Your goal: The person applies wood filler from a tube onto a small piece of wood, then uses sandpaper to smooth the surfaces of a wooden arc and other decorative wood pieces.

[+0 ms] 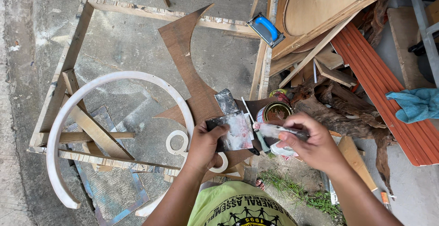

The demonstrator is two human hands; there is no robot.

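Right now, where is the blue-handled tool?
In the head view, the blue-handled tool lies at upper centre-right, on the wooden frame rail, beside the big round wooden board.

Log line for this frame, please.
left hand: holds flat dark scraper blade smeared with white putty | right hand: holds putty-coated knife | nearby: open round tin

Open can (274,112) just behind the hands, curved hoop (91,116) left, stacked boards (379,84) right.
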